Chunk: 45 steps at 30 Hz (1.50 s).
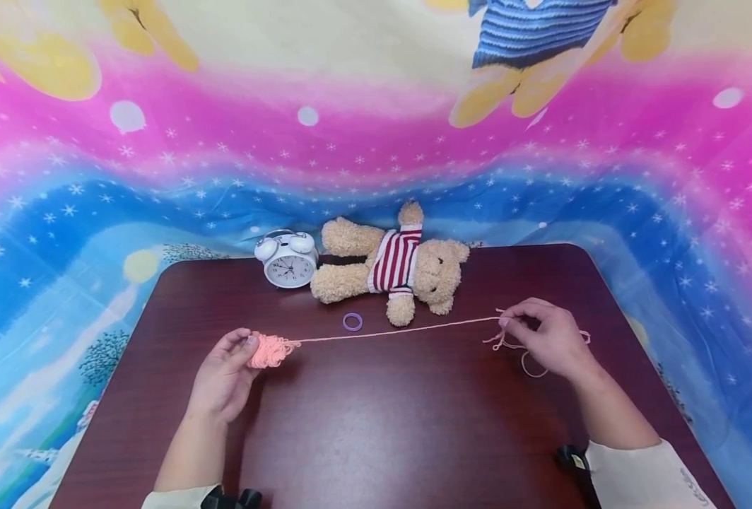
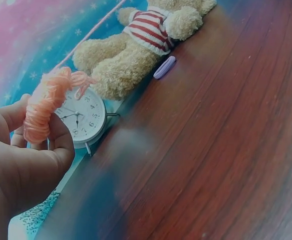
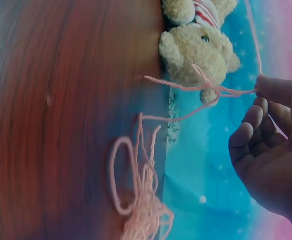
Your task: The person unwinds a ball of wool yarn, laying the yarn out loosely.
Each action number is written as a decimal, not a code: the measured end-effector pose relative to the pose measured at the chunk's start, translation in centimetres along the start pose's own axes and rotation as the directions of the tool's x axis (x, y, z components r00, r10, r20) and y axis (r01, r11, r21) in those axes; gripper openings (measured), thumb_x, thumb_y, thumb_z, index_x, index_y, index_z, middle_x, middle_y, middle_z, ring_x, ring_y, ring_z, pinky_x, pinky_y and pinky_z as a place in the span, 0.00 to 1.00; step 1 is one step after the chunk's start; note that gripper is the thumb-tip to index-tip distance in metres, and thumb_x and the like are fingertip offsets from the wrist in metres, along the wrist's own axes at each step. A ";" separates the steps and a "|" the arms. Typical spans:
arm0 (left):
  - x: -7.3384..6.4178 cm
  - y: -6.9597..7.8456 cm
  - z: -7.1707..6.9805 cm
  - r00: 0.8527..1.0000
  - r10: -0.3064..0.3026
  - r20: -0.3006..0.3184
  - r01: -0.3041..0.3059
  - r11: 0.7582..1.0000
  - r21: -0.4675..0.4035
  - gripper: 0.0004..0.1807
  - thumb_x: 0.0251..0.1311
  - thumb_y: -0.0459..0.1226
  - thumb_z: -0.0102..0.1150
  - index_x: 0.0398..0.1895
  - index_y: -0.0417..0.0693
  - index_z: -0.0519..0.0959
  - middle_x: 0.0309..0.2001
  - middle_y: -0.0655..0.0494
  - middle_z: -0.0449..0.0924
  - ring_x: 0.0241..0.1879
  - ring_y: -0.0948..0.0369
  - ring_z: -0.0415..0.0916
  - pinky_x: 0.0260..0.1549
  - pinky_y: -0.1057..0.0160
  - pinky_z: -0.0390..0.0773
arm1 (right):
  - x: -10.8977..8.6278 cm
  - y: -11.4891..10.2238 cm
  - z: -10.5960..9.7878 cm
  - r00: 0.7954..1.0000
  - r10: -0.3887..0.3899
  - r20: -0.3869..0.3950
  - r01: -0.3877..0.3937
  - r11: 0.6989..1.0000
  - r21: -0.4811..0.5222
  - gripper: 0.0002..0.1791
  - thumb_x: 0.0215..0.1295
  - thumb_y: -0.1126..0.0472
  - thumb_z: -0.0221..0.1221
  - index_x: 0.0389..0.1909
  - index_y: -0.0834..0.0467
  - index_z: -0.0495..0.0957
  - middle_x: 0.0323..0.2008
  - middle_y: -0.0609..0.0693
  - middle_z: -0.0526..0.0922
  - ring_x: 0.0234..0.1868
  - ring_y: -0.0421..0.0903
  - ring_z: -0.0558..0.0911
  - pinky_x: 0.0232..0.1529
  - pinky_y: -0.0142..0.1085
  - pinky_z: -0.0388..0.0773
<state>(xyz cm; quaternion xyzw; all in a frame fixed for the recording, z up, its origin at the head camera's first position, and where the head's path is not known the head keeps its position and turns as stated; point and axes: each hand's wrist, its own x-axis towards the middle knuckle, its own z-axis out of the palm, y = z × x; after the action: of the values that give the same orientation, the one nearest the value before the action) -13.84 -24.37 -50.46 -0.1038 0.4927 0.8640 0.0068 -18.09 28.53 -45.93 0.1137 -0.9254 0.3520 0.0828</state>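
My left hand (image 1: 223, 378) grips a small wound bundle of peach yarn (image 1: 273, 351) between thumb and fingers, above the left part of the table. From the bundle a strand of yarn (image 1: 401, 331) runs nearly straight across to my right hand (image 1: 550, 336), which pinches it between thumb and forefinger. In the right wrist view, twisted loose ends (image 3: 171, 85) stick out from that pinch. Below them a tangle of loose yarn (image 3: 146, 215) lies on the table, with one wide loop beside it. In the head view, my right hand partly hides this tangle.
Beyond the strand, a teddy bear (image 1: 395, 258) in a red-and-white striped shirt lies along the table's far edge. A white alarm clock (image 1: 289, 261) stands by its feet. Between bear and strand lies a purple ring (image 1: 353, 322). A printed cloth (image 1: 350, 184) hangs around the dark table (image 1: 389, 424).
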 end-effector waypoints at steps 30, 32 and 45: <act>-0.8 2.2 -3.2 0.997 0.081 0.016 -0.079 0.992 -0.098 0.10 0.75 0.25 0.51 0.45 0.48 0.79 0.42 0.57 0.84 0.40 0.64 0.81 0.37 0.66 0.80 | -3.1 6.0 -6.8 0.992 0.058 -0.114 -0.066 0.996 -0.068 0.03 0.68 0.61 0.68 0.40 0.53 0.89 0.36 0.38 0.86 0.38 0.25 0.74 0.37 0.26 0.69; -0.9 2.4 -3.5 0.996 0.083 0.012 -0.081 0.992 -0.098 0.10 0.75 0.25 0.51 0.45 0.48 0.79 0.42 0.57 0.84 0.40 0.64 0.81 0.37 0.66 0.80 | -3.3 6.4 -7.3 0.990 0.078 -0.115 -0.087 0.993 -0.081 0.04 0.68 0.59 0.69 0.40 0.53 0.88 0.36 0.36 0.85 0.39 0.23 0.73 0.37 0.26 0.69; -1.4 3.5 -5.4 0.993 0.115 0.027 -0.110 0.983 -0.144 0.13 0.76 0.23 0.47 0.44 0.46 0.81 0.41 0.55 0.85 0.39 0.62 0.83 0.37 0.65 0.83 | -4.1 8.8 -10.2 0.977 0.185 -0.108 -0.203 0.961 -0.187 0.11 0.69 0.50 0.68 0.44 0.52 0.88 0.43 0.50 0.88 0.39 0.16 0.67 0.33 0.29 0.69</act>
<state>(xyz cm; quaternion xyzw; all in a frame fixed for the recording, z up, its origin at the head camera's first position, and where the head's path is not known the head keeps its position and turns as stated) -11.94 -30.63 -49.86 -0.0605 0.4347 0.8976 -0.0407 -15.76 42.43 -44.90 -0.0023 -0.9577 0.2696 0.1003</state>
